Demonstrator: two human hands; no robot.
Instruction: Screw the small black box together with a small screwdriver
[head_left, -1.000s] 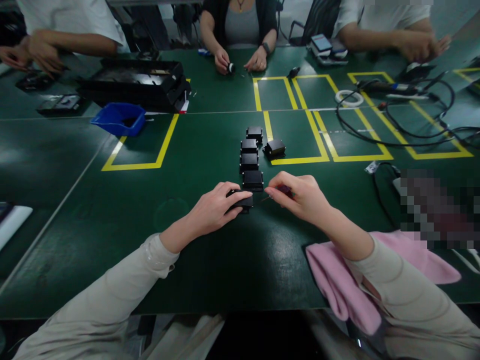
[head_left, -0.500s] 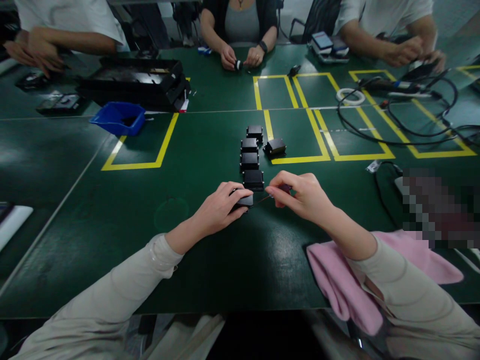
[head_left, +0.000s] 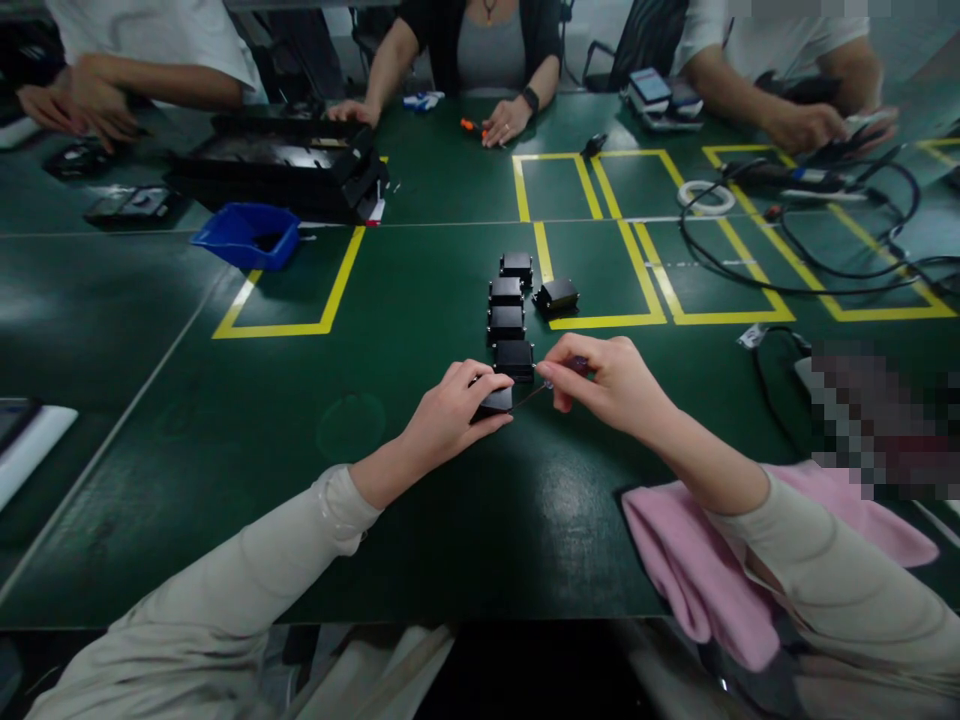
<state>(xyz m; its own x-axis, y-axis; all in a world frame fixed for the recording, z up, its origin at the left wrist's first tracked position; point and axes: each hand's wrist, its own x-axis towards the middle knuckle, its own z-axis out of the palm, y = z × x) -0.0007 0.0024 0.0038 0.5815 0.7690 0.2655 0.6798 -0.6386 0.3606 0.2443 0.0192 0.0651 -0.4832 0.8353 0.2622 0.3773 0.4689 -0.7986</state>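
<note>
My left hand (head_left: 448,408) is closed over a small black box (head_left: 497,402) and holds it down on the green table (head_left: 225,420). My right hand (head_left: 600,385) pinches a thin tool with a dark red handle (head_left: 574,368); its tip points at the right side of that box. Just beyond the held box, a row of several more black boxes (head_left: 508,305) runs away from me, and one more black box (head_left: 557,295) sits to the right of the row by a yellow line.
A pink cloth (head_left: 675,560) lies under my right forearm. A blue bin (head_left: 246,236) and a black tray (head_left: 277,170) stand at the far left. Black cables (head_left: 787,250) and a white tape ring (head_left: 706,196) lie at the far right. Other people's hands work along the far edge.
My hands and the held box stay nearly as they were; the view shifts slightly. The person opposite has spread both hands apart on the table.
</note>
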